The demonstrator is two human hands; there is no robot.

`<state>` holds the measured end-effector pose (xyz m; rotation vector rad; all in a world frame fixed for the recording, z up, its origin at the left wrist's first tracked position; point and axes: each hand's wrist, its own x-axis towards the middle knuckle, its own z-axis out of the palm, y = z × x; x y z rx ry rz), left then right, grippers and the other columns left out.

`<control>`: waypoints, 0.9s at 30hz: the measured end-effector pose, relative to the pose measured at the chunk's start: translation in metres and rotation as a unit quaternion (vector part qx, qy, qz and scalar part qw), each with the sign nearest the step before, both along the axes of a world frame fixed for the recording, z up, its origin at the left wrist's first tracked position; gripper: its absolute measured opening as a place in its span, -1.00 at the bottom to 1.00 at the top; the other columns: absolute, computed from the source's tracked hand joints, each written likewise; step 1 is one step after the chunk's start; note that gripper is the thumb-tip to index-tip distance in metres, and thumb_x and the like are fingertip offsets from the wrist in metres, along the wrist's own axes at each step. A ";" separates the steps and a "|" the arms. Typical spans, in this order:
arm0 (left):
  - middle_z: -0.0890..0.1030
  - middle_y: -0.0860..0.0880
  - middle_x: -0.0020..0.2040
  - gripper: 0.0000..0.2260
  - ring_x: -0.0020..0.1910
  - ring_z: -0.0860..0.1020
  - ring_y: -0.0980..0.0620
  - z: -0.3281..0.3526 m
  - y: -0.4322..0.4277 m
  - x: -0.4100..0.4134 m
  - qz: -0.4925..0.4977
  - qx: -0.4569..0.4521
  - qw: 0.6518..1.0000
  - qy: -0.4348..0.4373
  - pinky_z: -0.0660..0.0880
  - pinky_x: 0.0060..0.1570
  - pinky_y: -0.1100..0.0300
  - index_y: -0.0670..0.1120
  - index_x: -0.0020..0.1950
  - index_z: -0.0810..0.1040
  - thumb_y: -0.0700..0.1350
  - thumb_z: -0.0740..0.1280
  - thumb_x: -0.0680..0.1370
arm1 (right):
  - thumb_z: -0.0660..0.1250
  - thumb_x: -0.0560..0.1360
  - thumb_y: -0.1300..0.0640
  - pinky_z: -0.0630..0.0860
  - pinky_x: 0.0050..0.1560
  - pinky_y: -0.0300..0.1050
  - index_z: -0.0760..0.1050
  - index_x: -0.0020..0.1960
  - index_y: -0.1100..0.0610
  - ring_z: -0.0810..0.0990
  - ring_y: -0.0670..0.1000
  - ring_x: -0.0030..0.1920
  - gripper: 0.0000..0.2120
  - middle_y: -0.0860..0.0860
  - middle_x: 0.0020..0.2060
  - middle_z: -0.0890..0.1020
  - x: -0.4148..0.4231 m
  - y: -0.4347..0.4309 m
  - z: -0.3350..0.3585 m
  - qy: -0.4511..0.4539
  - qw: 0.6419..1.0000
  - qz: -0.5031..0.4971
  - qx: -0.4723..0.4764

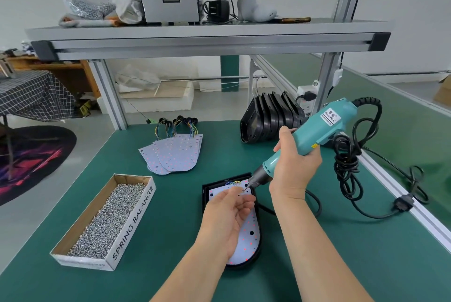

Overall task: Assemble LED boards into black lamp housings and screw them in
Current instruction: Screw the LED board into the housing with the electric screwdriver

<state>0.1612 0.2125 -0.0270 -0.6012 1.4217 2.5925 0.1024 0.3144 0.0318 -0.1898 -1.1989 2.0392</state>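
A black lamp housing (206, 200) lies on the green mat in front of me, with a white LED board (249, 235) seated in it. My left hand (225, 216) hovers over the board, palm up, and pinches a small screw (242, 190) at its fingertips. My right hand (295, 170) grips a teal electric screwdriver (314, 131). The driver's tip points down-left and meets the screw near the board's top end, by the coloured wires.
An open cardboard box of screws (105, 218) sits at the left. Loose LED boards (173, 153) with wires lie behind it. Stacked black housings (271, 118) lean at the back right. The driver's black cable (349, 165) coils on the right, near the aluminium rail.
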 end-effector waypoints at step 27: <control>0.37 0.02 -0.30 -0.84 -0.21 0.43 -0.10 -0.003 -0.005 -0.027 -0.234 -0.831 0.480 0.156 0.09 -0.41 0.15 0.04 -0.02 0.38 0.11 0.20 0.60 | 0.44 0.41 0.02 0.53 -0.33 -0.03 0.48 -0.27 -0.07 0.49 -0.01 -0.42 -0.84 -0.11 -0.43 0.53 -0.027 0.009 -0.031 -0.018 0.978 -0.019 0.205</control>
